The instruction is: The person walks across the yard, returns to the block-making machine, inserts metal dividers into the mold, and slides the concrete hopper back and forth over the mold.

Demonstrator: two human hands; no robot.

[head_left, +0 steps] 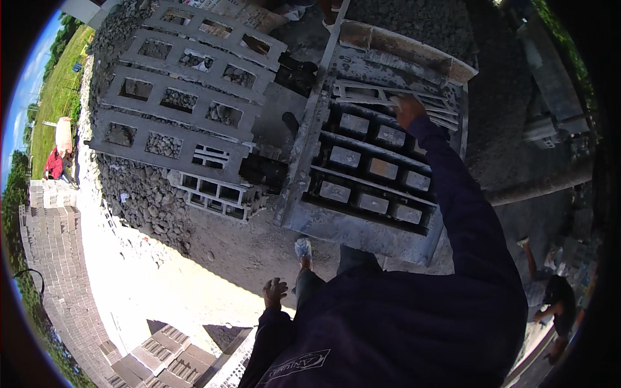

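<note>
A block-mold machine [292, 216] stands in front of me, its rows of raised rectangular cores [383, 168] showing between dark slots. At its far side lie several thin slotted plates [359, 92], stacked at a slant. My right arm reaches forward over the mold, and my right hand [407, 111] is closed on the edge of one slotted plate; the fingertips are partly hidden. Down by my left side hangs my left hand [275, 293], fingers loosely apart with nothing in them. My left foot [303, 247] is beside the mold's near edge.
Left of the mold, grey pallets with square openings [184, 96] lie side by side over gravel [145, 200]. Hollow blocks [220, 194] sit under their near end. Stacked blocks [55, 246] line the far left. A person [556, 297] is at right; another [58, 155] at far left.
</note>
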